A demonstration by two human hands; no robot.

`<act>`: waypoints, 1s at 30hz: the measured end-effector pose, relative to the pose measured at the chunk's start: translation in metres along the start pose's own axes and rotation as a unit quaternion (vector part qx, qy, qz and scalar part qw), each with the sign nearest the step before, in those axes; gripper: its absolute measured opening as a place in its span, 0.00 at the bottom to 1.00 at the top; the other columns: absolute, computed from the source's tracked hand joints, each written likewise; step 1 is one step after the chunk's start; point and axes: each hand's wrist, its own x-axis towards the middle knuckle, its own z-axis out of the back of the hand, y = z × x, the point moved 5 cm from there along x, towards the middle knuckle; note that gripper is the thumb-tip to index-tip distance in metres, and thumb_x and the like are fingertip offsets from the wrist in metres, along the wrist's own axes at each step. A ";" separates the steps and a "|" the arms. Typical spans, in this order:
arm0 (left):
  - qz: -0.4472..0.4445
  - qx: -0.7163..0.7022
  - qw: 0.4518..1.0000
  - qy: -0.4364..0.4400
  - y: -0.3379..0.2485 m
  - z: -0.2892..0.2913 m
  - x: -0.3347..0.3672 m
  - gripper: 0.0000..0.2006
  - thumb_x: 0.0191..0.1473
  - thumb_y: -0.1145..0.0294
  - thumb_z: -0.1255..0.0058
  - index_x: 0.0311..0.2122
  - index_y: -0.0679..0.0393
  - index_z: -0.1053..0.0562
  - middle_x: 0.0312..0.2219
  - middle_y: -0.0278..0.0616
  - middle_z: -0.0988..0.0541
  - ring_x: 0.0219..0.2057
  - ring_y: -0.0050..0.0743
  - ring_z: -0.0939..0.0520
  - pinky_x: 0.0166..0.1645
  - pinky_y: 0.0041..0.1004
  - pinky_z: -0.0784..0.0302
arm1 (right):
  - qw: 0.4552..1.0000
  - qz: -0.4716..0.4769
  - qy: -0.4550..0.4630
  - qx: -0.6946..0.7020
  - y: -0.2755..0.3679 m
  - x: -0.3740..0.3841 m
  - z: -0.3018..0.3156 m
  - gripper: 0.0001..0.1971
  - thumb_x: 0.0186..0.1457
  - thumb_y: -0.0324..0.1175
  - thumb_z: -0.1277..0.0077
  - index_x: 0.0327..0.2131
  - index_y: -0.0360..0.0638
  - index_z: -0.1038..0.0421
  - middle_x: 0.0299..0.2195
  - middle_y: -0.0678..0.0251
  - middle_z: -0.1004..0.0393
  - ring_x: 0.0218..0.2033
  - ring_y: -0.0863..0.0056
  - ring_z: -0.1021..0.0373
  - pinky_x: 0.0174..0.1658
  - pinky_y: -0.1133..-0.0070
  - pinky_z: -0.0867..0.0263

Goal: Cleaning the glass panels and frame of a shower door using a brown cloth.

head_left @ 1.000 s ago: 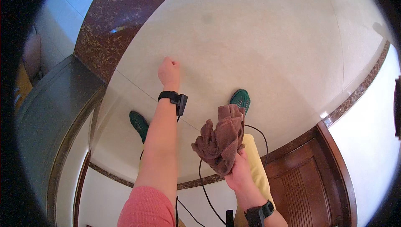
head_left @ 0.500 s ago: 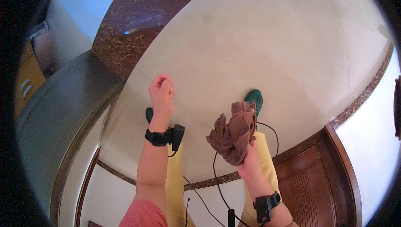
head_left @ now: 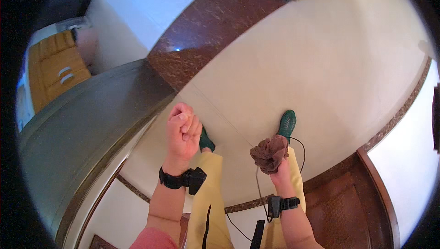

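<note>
A bunched brown cloth [head_left: 270, 154] is gripped in my right hand [head_left: 282, 172], in front of my right leg; the cloth hides most of my fingers. My left hand [head_left: 182, 130] is raised to the left of it and curled into a fist, with nothing showing between the fingers. Each wrist wears a black band with a small black device, the left device [head_left: 197, 180] and the right device [head_left: 274, 206].
Below my hands are my green shoes [head_left: 287, 123] on a pale tiled floor [head_left: 321, 74]. A dark red marble threshold [head_left: 206, 33] crosses at upper left, beside a grey door frame [head_left: 87, 107]. Beyond is an orange-brown drawer cabinet [head_left: 57, 61]. A brown wooden door [head_left: 339, 212] stands lower right. Black cables hang by my legs.
The view has swung left, showing more of the cabinet. My left fist has turned to show its curled fingers. The brown cloth is lower and bunched more tightly in my right hand.
</note>
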 end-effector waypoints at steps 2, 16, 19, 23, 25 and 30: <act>-0.017 -0.026 0.999 0.023 -0.025 -0.024 -0.011 0.07 0.49 0.73 0.56 0.22 0.57 0.39 0.11 0.25 0.41 0.10 0.08 0.46 0.14 0.14 0.51 | 1.000 0.003 0.028 -0.013 0.018 -0.020 -0.028 0.17 0.56 0.30 0.63 0.50 0.42 0.47 0.47 0.62 0.40 0.44 0.66 0.37 0.44 0.69 0.34; -0.109 -0.333 0.906 0.235 -0.167 -0.143 -0.058 0.03 0.50 0.76 0.58 0.26 0.62 0.36 0.12 0.27 0.39 0.10 0.10 0.42 0.14 0.15 0.48 | 0.973 0.082 0.075 -0.201 0.212 -0.111 -0.116 0.16 0.57 0.30 0.65 0.50 0.43 0.47 0.46 0.60 0.39 0.44 0.62 0.37 0.43 0.64 0.33; -0.135 -0.368 0.884 0.256 -0.219 -0.144 -0.052 0.03 0.51 0.76 0.60 0.26 0.63 0.36 0.13 0.29 0.38 0.10 0.11 0.42 0.15 0.15 0.48 | 0.967 0.117 0.073 -0.215 0.250 -0.115 -0.137 0.15 0.56 0.32 0.63 0.48 0.43 0.44 0.45 0.62 0.38 0.45 0.64 0.37 0.46 0.66 0.35; -0.164 -0.381 0.878 0.239 -0.314 -0.132 -0.054 0.03 0.50 0.76 0.61 0.26 0.63 0.36 0.13 0.30 0.38 0.10 0.12 0.41 0.14 0.17 0.47 | 0.959 0.139 0.045 -0.242 0.255 -0.155 -0.196 0.13 0.55 0.33 0.61 0.45 0.41 0.40 0.42 0.63 0.34 0.44 0.67 0.36 0.48 0.69 0.37; -0.201 -0.377 0.862 0.274 -0.356 -0.136 -0.044 0.03 0.50 0.76 0.60 0.26 0.62 0.37 0.13 0.30 0.39 0.10 0.12 0.41 0.14 0.17 0.48 | 0.955 0.149 0.046 -0.251 0.262 -0.161 -0.237 0.13 0.56 0.33 0.63 0.45 0.41 0.40 0.41 0.62 0.34 0.43 0.67 0.35 0.48 0.69 0.37; -0.246 -0.387 0.857 0.233 -0.442 -0.140 -0.009 0.04 0.51 0.76 0.59 0.26 0.60 0.39 0.12 0.29 0.41 0.09 0.13 0.41 0.13 0.17 0.48 | 0.945 0.125 0.138 -0.267 0.270 -0.155 -0.336 0.14 0.56 0.34 0.63 0.45 0.41 0.40 0.41 0.64 0.34 0.43 0.68 0.36 0.47 0.70 0.37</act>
